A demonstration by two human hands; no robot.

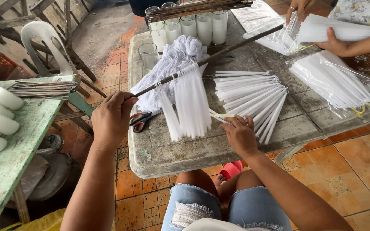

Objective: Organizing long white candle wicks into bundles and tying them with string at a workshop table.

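Note:
My left hand (112,117) grips the near end of a long thin wooden stick (219,49) that slants up across the worn grey table (159,156). Several thin white candles (191,107) hang from the stick by their wicks. My right hand (240,133) rests on the table, pinching a small pale blade or strip next to the hanging candles. Just right of it lies a fanned pile of loose white candles (253,96). Red-handled scissors (140,121) lie by my left hand, below a heap of white string (172,64).
Glasses filled with white wax (202,28) stand at the table's back under a bundle of sticks (193,8). Another person's hands (335,42) at the right hold bagged candles (335,81). A green bench (9,158) on the left carries wax blocks and sticks. A white plastic chair (48,42) stands behind.

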